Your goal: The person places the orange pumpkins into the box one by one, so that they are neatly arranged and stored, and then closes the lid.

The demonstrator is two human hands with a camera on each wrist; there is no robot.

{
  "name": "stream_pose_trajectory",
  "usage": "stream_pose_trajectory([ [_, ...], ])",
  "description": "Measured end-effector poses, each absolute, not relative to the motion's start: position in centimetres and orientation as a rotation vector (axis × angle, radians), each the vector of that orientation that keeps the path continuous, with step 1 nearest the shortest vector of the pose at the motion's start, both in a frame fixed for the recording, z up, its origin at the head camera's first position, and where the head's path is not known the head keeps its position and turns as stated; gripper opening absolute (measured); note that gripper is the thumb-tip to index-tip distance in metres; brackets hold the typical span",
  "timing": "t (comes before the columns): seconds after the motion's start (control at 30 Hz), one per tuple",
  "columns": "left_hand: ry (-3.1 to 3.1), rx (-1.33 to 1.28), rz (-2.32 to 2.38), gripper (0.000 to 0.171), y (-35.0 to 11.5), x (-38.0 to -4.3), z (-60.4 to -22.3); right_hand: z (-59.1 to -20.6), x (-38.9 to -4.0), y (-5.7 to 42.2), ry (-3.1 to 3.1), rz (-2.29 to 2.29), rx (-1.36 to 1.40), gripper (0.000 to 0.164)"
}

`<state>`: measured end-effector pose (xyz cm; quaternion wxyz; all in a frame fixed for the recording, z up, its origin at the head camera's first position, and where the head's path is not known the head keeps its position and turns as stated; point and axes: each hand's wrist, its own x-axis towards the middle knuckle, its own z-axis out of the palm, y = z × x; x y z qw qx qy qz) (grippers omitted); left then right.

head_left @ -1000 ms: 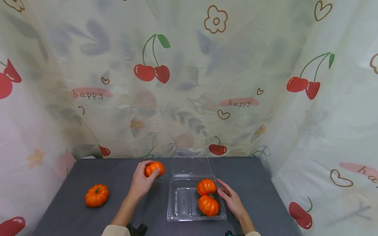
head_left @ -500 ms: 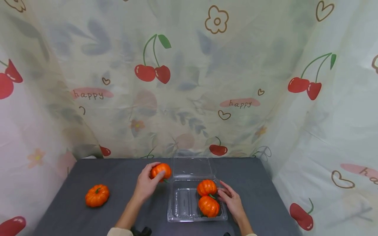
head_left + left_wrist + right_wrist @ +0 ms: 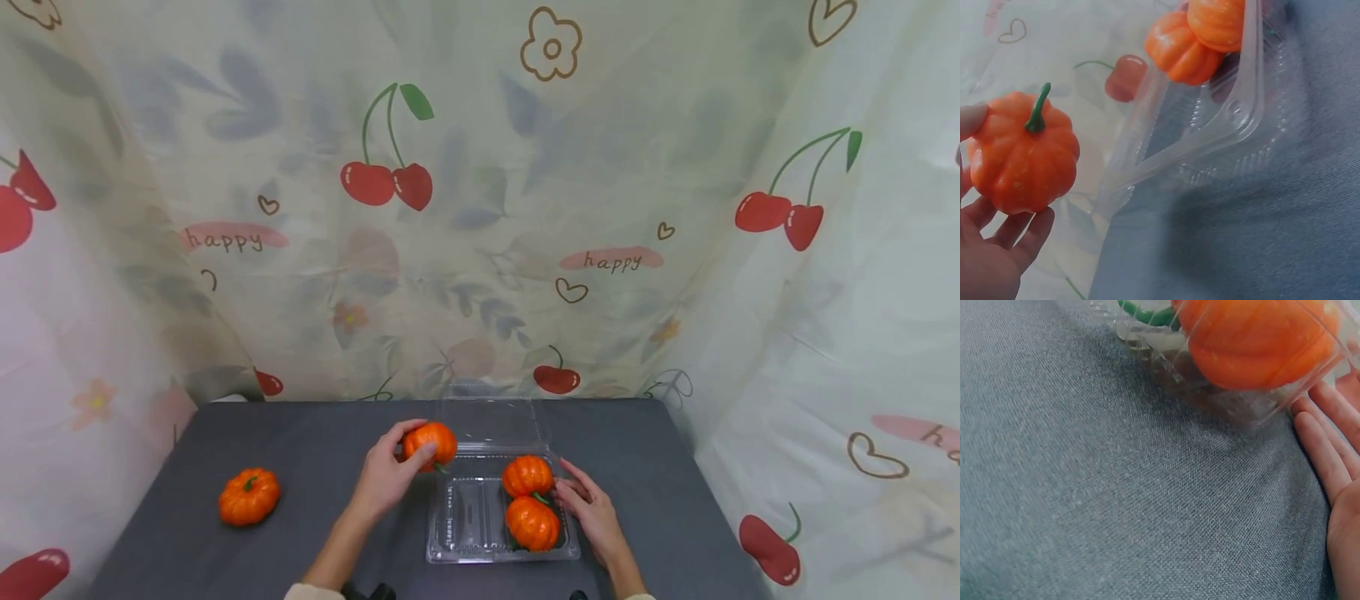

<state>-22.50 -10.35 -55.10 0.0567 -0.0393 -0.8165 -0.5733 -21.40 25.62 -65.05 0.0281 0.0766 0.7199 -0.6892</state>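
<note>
My left hand (image 3: pixel 382 477) grips a small orange toy pumpkin (image 3: pixel 433 446), fingers behind it and thumb across its front. In the left wrist view the same pumpkin (image 3: pixel 1025 156) shows its green stem upward. It overlaps the back left corner of an open clear plastic clamshell box (image 3: pixel 467 521) in the head view. Inside the box's right half sit two more pumpkins, a rear one (image 3: pixel 527 475) and a front one (image 3: pixel 532 525). Against the box's right side rests my right hand (image 3: pixel 597 515); its fingers (image 3: pixel 1322 447) lie nearly straight at the box corner.
Another pumpkin (image 3: pixel 249 497) stands on the dark grey tabletop (image 3: pixel 322 454), well left of the box. The clear lid (image 3: pixel 491 421) lies folded back behind the box. A printed curtain (image 3: pixel 465 250) encloses the table at the back and sides.
My left hand has carried its pumpkin rightward, from left of the box to over its back left corner. The right hand stays at the box's right side.
</note>
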Motion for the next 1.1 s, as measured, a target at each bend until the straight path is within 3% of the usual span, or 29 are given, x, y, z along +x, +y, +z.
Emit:
stream_pose_trajectory([
  [0.6, -2.517, -0.331, -1.921, 0.041, -8.0, -21.3, -57.3, -64.8, -21.4, 25.7, 2.179, -2.143, 0.23, 0.053],
  [1.1, -2.631, -0.411, -1.791, 0.04, -6.4, -20.1, -58.7, -64.7, -21.5, 25.7, 2.173, -2.131, 0.247, 0.054],
])
